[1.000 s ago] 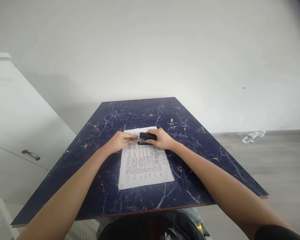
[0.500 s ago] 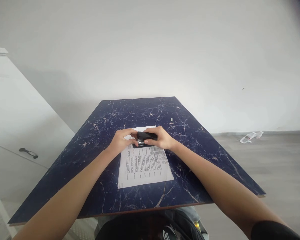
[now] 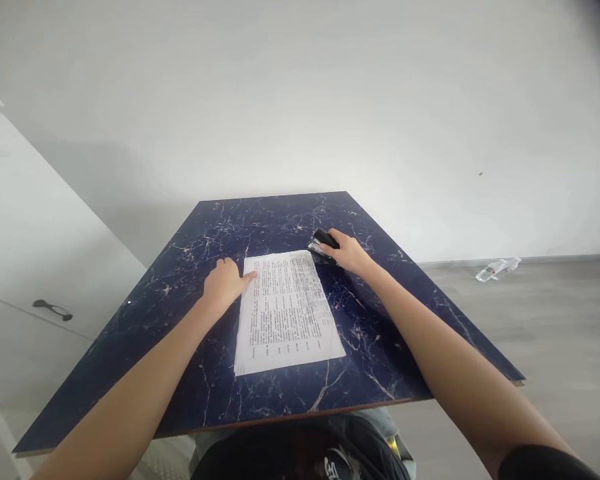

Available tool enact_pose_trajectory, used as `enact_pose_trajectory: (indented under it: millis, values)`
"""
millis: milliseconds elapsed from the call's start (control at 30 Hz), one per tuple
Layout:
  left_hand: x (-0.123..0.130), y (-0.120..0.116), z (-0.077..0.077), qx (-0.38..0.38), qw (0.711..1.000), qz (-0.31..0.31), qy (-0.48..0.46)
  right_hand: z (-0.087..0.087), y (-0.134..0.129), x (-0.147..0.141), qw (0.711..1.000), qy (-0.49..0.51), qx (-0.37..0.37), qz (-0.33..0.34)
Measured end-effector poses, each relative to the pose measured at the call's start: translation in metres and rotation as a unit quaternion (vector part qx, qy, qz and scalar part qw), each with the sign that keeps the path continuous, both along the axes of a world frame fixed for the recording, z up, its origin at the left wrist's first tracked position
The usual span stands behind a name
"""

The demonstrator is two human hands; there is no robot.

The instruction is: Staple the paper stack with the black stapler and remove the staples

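Note:
A black stapler [image 3: 326,239] is in my right hand [image 3: 349,253], closed around its body beyond the far right corner of the printed sheets. Its front end meets that corner; I cannot tell whether paper lies between the jaws. The printed sheets [image 3: 283,307] lie in a slightly uneven stack on the table. At their far left edge is my left hand [image 3: 223,283]. Its thumb stretches over the paper's margin, while the other fingers are bent on the tabletop, apart from the thumb.
The dark blue marbled table [image 3: 180,360] reaches toward a pale wall [image 3: 300,100]. A white cabinet [image 3: 40,227] with a dark handle [image 3: 53,310] stands at the left. On the floor to the right lies a crumpled clear plastic wrapper [image 3: 497,269].
The stapler has gone from over the sheets to their far right corner in my right hand. My left hand has let go of it and moved to the paper's left edge.

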State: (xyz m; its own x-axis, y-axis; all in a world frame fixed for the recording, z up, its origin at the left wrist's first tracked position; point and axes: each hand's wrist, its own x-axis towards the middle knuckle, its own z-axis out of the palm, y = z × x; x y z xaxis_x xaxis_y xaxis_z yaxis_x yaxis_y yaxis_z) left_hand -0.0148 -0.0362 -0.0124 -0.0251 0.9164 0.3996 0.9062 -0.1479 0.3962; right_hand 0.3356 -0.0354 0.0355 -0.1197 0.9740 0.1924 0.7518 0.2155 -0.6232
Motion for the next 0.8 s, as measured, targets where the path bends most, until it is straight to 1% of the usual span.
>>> enact_pose_trajectory:
  millis: [33, 100, 200, 267, 333, 433, 500, 567, 700, 800]
  values:
    - [0.001, 0.002, -0.004, -0.009, 1.0, -0.012, 0.019, -0.002, 0.002, 0.004, 0.999, -0.014, -0.013, -0.025]
    - [0.005, 0.002, -0.007, -0.025, 0.998, -0.037, 0.049, -0.004, 0.004, 0.007, 0.997, -0.048, -0.023, -0.052]
    - [0.014, 0.0, -0.002, -0.026, 0.997, -0.064, 0.036, -0.004, 0.004, 0.006, 0.993, -0.107, -0.001, -0.051]
    - [0.018, 0.0, 0.003, -0.015, 0.997, -0.078, -0.016, -0.004, 0.005, 0.005, 0.989, -0.139, 0.013, -0.042]
    - [0.018, 0.001, 0.007, -0.006, 0.99, -0.099, -0.1, -0.006, 0.006, 0.005, 0.987, -0.156, 0.018, -0.031]
    - [0.012, 0.008, 0.008, -0.01, 0.962, -0.138, -0.237, -0.007, 0.007, 0.008, 0.989, -0.145, 0.009, -0.015]
    - [0.006, 0.014, 0.006, -0.001, 0.944, -0.145, -0.298, -0.005, 0.006, 0.011, 0.992, -0.125, -0.011, 0.003]
    - [0.0, 0.018, 0.005, 0.023, 0.933, -0.138, -0.332, 0.0, 0.003, 0.014, 0.993, -0.109, -0.034, 0.035]
    - [-0.007, 0.021, 0.006, 0.076, 0.929, -0.123, -0.341, 0.01, -0.006, 0.018, 0.986, -0.092, -0.058, 0.13]
    - [-0.008, 0.021, 0.007, 0.098, 0.927, -0.105, -0.346, 0.015, -0.011, 0.019, 0.977, -0.091, -0.061, 0.181]
